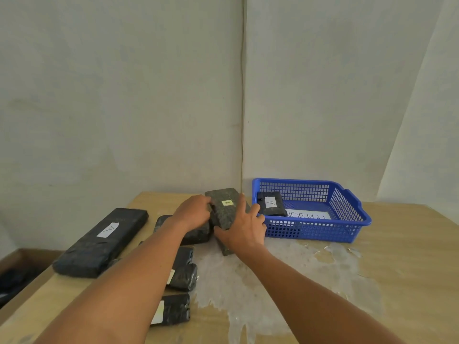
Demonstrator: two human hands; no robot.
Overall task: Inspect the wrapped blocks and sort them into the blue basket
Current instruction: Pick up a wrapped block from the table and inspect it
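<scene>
Both my hands grip one dark wrapped block (224,210) with a yellow label marked A, tilted up off the wooden table (402,264). My left hand (195,211) holds its left edge, and my right hand (244,228) clasps its near right end. To the right stands the blue basket (357,220), holding a smaller black block (271,204) with a white A label and a paper sheet reading NORMAL (308,214). A long black block (100,242) with a white label lies at the left. Several smaller wrapped blocks (183,276) lie under my left forearm.
A white patchy stain (273,274) covers the table's middle. A brown box (17,271) with dark items sits below the table's left edge. A pale wall with a thin cord (242,95) rises behind the table.
</scene>
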